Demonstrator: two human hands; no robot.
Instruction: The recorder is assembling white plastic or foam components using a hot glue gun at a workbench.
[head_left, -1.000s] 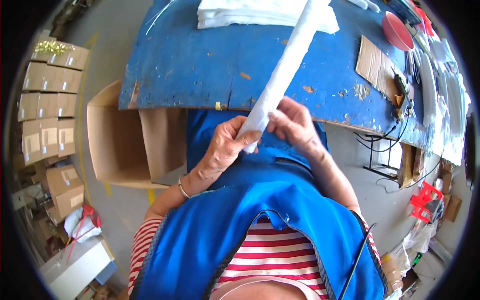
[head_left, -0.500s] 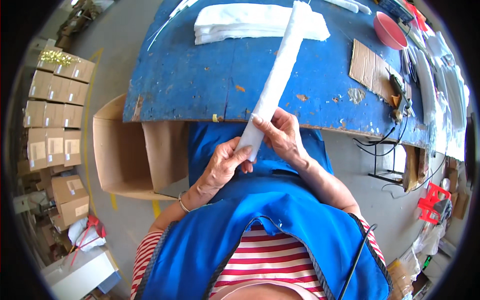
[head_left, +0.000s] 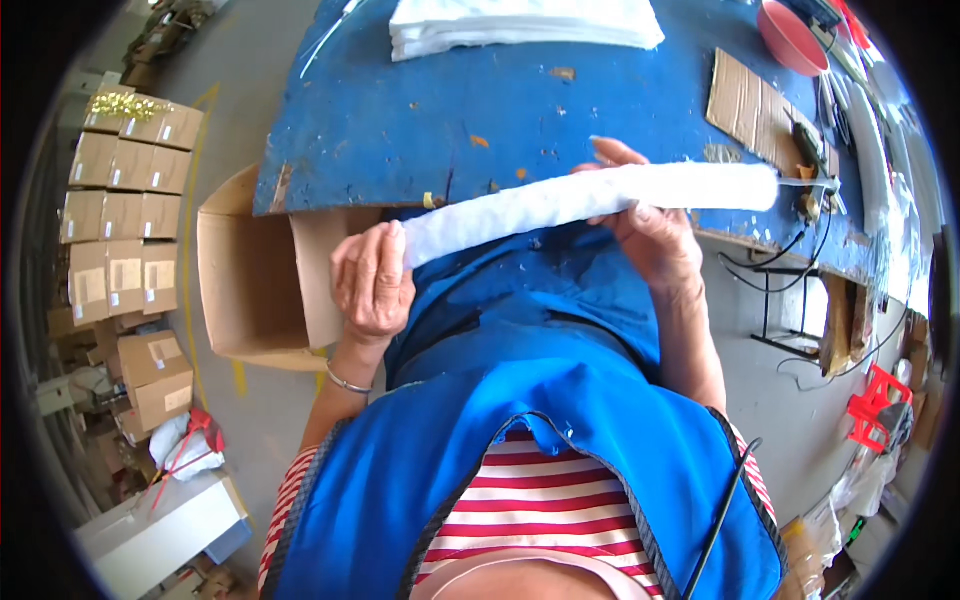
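Brown cardboard boxes (head_left: 118, 215) with pale rectangular labels are being kept stacked at the left, beside an open carton (head_left: 255, 275). A long white fabric roll (head_left: 590, 198) is being held level over the chipped blue table (head_left: 500, 110): its near end is being gripped by the left hand (head_left: 372, 280), its middle by the right hand (head_left: 650, 235), fingers curled round it.

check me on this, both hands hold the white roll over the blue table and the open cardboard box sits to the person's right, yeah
Not quite: the box sits to the person's left, beside the table, as the head view shows. The rest holds: the left hand grips one end of the white roll and the right hand grips it further along.
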